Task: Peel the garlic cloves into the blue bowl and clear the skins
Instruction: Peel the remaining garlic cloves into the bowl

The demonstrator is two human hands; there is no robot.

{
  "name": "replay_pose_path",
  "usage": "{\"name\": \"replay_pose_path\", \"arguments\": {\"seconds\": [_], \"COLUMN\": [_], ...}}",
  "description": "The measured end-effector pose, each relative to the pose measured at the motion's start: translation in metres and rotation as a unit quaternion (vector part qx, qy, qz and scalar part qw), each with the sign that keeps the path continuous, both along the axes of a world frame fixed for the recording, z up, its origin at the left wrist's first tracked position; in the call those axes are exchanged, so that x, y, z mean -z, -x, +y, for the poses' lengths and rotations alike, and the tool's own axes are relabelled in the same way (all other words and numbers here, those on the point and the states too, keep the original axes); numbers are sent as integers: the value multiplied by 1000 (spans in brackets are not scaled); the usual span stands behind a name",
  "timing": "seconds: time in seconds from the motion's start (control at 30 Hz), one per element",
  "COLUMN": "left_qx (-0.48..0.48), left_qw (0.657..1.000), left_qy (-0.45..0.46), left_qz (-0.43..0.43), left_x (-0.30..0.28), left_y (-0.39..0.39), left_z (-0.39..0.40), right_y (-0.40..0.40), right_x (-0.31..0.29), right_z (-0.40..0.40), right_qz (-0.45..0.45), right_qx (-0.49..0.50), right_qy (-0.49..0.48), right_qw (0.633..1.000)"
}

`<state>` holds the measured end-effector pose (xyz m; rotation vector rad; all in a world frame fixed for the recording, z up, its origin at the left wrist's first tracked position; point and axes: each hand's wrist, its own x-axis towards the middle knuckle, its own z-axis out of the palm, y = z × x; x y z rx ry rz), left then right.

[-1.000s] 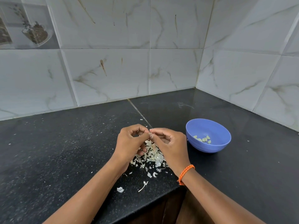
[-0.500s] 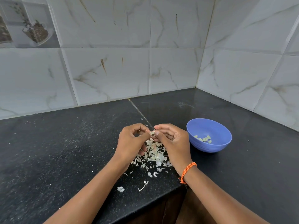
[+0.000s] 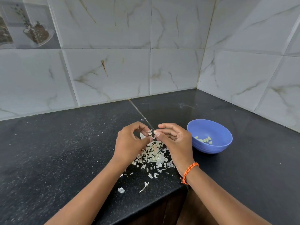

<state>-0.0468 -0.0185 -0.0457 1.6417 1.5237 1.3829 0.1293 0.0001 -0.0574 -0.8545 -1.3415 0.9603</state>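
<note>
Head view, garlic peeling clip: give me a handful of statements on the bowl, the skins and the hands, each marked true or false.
1. The blue bowl already holds several peeled cloves. True.
2. The bowl stands on the person's left side. False: it stands on the right, beyond the right hand.
3. A pile of skins lies on the black counter below the hands. True.
4. The skins have been cleared from the counter. False: the pile and stray bits near the counter's front edge are still there.
5. The left hand rests flat on the counter. False: it is raised, its fingers curled, fingertips meeting those of the right hand at a small pale piece.
</note>
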Motion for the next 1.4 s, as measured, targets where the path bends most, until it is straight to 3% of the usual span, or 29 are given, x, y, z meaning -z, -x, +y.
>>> {"name": "replay_pose_path", "arguments": {"seconds": [0.17, 0.33, 0.83, 1.13, 1.4], "left_qx": [39, 21, 21, 5, 62], "left_qw": [996, 999, 996, 998, 987], "left_qy": [9, -21, -2, -13, 13], "left_qz": [-74, -40, -83, -56, -147], "left_x": [-5, -2, 0, 0, -1], "left_y": [-2, -5, -10, -9, -6], "left_z": [-2, -2, -2, -2, -4], "right_y": [1, 2, 3, 5, 1], "right_x": [-1, -4, -4, -4, -5], "right_z": [-2, -3, -5, -4, -5], "right_qz": [-17, -19, 26, -17, 35], "right_qx": [10, 20, -22, -19, -63], "right_qy": [-2, -2, 7, 0, 31], "right_qw": [1000, 1000, 999, 1000, 997]}}
